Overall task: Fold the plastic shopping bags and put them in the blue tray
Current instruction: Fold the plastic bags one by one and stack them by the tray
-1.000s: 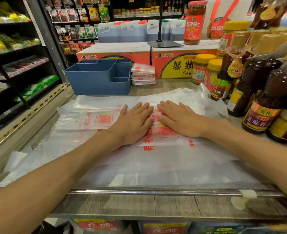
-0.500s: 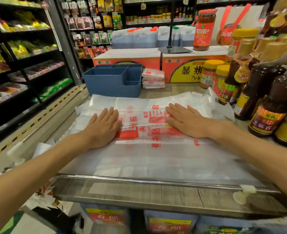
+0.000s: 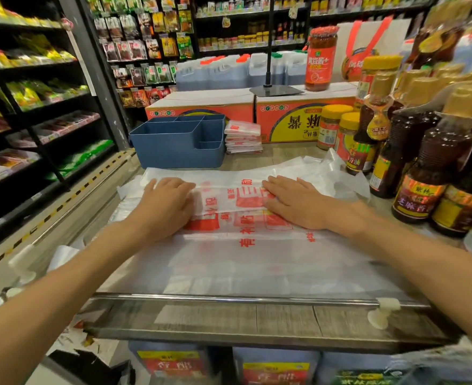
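A translucent white plastic shopping bag [image 3: 237,207] with red print lies flat on the wooden counter, folded lengthwise into a long strip on top of more loose plastic. My left hand [image 3: 166,204] presses flat on its left part, fingers straight. My right hand [image 3: 298,202] presses flat on its right part. The blue tray [image 3: 178,141], with several empty compartments, stands behind the bag at the back left. A stack of folded bags [image 3: 243,137] sits right beside the tray.
Dark sauce bottles [image 3: 421,173] and yellow-lidded jars [image 3: 332,129] crowd the counter's right side. Red and yellow cartons [image 3: 298,120] stand behind the tray. A metal rail [image 3: 229,298] runs along the counter's near edge. Store shelves [image 3: 35,107] line the left.
My hands started side by side at the bag's middle; the left slid out along the strip to the left, while the right stayed on the right part.
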